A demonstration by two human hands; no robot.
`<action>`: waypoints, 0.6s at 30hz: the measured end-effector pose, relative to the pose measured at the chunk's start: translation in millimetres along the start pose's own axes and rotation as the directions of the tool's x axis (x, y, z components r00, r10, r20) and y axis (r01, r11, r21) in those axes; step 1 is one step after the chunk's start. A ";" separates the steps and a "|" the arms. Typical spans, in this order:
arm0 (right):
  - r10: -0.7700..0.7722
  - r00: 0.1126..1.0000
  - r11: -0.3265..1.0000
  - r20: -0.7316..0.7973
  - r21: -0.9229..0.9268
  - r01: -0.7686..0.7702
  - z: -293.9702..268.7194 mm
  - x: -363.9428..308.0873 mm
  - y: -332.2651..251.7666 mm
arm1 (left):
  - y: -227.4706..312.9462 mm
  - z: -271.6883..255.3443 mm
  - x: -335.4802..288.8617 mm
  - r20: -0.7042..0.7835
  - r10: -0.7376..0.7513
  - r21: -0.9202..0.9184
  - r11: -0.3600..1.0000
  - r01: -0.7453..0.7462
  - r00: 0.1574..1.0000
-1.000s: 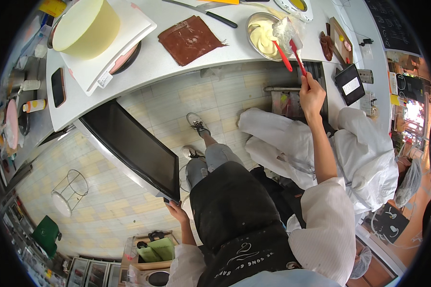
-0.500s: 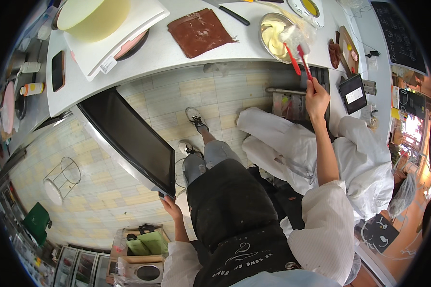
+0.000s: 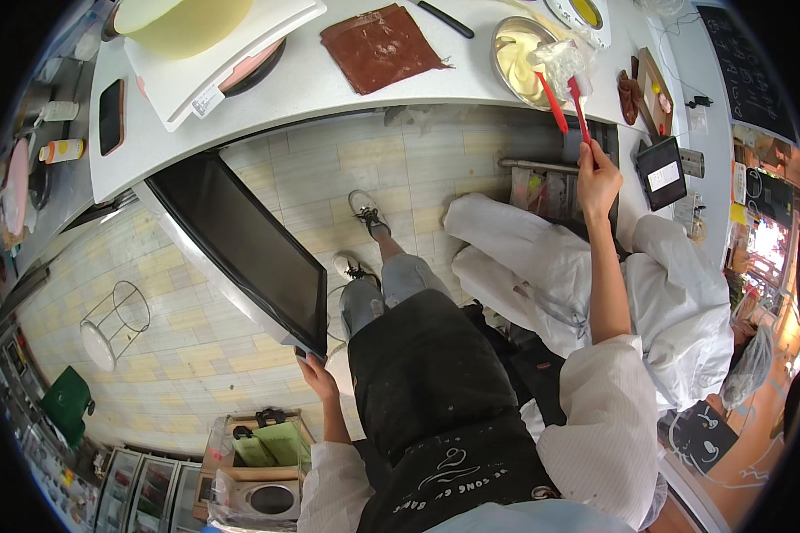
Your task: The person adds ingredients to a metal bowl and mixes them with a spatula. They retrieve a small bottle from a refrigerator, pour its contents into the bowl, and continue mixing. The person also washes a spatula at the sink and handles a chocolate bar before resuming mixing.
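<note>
Right hand point(image 3: 600, 182), two o'clock: fingers closed around red spatula point(image 3: 581, 111) at bowl point(image 3: 520, 25) of pale cream point(image 3: 517, 58), one o'clock. Pose barely changed; spatula stays near cream. Left hand point(image 3: 318, 377), seven o'clock, at corner of dark panel point(image 3: 240, 240); grip unclear.

We see shiny metal bowl point(image 3: 508, 88), upper right; our spatula point(image 3: 584, 124) smooth plastic; black panel point(image 3: 244, 253), left, glossy.

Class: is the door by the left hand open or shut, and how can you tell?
Open: the door juts out from the counter, its dark inner side in view, the left hand at its outer end.
</note>
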State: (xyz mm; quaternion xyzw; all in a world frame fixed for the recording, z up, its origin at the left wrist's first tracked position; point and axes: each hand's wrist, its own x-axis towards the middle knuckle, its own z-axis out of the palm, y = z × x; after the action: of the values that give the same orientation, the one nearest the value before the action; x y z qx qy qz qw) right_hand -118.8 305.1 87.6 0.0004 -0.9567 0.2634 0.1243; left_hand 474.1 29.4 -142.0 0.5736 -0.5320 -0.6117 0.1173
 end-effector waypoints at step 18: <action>0.201 0.962 0.763 0.184 0.587 -0.271 -7.4 -26.2 -20.3 | -16.3 -0.6 1.7 -0.041 0.092 0.012 0.996 -0.092 0.995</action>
State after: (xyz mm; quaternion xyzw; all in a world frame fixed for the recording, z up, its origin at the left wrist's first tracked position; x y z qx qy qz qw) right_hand -90.3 289.6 97.7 -0.0659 -0.8191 0.5691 0.0306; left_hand 481.6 34.4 -155.7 0.5618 -0.5584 -0.5908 0.1535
